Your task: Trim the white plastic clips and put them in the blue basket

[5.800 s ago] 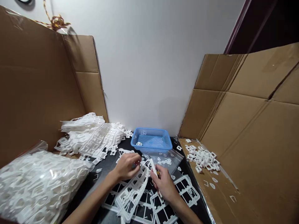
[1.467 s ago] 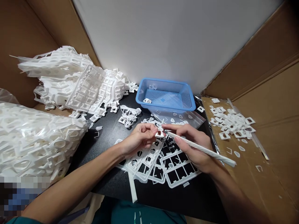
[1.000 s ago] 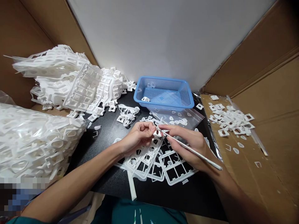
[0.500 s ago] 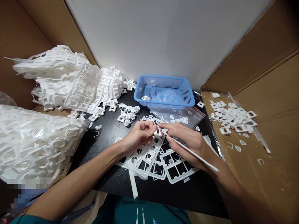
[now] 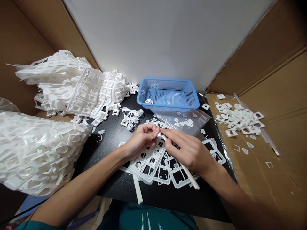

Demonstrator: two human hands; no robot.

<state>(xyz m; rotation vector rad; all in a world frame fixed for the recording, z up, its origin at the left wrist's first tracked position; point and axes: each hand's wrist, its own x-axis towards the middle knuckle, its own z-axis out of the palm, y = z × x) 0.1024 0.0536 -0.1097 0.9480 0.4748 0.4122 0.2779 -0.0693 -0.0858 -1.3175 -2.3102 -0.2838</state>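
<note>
My left hand (image 5: 141, 140) is closed in a pinch on a small white plastic piece (image 5: 160, 135) above the black table (image 5: 115, 140). My right hand (image 5: 189, 151) is closed round a thin white stick tool (image 5: 192, 180), whose tip meets the piece at my left fingertips. Under both hands lie white plastic grid frames (image 5: 148, 161), some with parts still in them. A blue mesh basket (image 5: 168, 95) stands behind the hands and holds one white piece (image 5: 149, 101). A clear zip bag (image 5: 184, 120) with small white chips lies in front of the basket.
A heap of white frames (image 5: 79, 89) sits at the back left, and a clear bag full of them (image 5: 35, 147) at the left. Loose square white pieces (image 5: 240, 119) lie on the cardboard at the right. Cardboard walls (image 5: 271, 64) stand on both sides.
The camera tilted down from the wall to the table. My right hand turned, swinging the stick's free end from the right toward me. The left hand stayed pinched on the piece.
</note>
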